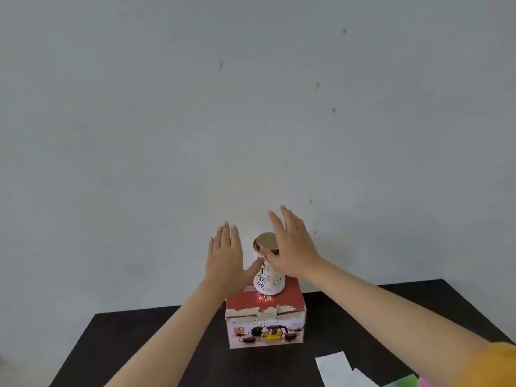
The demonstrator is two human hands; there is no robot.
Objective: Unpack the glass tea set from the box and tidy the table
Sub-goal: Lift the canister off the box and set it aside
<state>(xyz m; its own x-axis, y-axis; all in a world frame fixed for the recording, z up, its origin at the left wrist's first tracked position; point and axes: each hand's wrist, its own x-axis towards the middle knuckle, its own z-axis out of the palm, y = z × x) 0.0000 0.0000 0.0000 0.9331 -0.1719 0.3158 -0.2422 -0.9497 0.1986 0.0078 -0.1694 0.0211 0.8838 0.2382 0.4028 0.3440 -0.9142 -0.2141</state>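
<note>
So, setup: closed tea-set box [265, 317] stands on dark table [156, 347], toward the far edge, roughly mid-width; wall right behind.
Box state: top flaps look shut, w/ a pale strip along the front top seam, prob. tape; nothing unpacked yet, so glass tea set is presumably inside, unseen.
Canister: white tin w/ gold lid [268, 268] stands upright on box top, nearer the far edge. It blocks the flaps, so my guess is it must come off first.
Left hand [226, 261]: flat, fingers spread wide, palm facing the canister's left side; thumb reaches toward it. Gripping nothing. Touching or just short of it? Can't tell.
Right hand [291, 247]: also splayed, empty, fingers up; thumb lies across the lid rim, palm beside/behind the canister's right side. Contact beyond the thumb unclear.
Why held so: both palms bracket the tin from either side, prob. about to close in for a two-handed lift; a tall tin on a cardboard top could tip, so two hands make sense.
Near right corner: white paper sheets [339, 368], plus green [399, 382] and pink bits [425, 382] at the bottom frame edge, likely stuff for the tidy-up step.
Cut off: table's near edge and left side; paper items only partly in frame; yellow sleeve [494, 364] covers the corner.
Hidden: box contents, back of box, canister's right flank behind the right hand.
Hard to read: print on tin and box is Chinese, blurry; box front shows teapot + cups pic.
</note>
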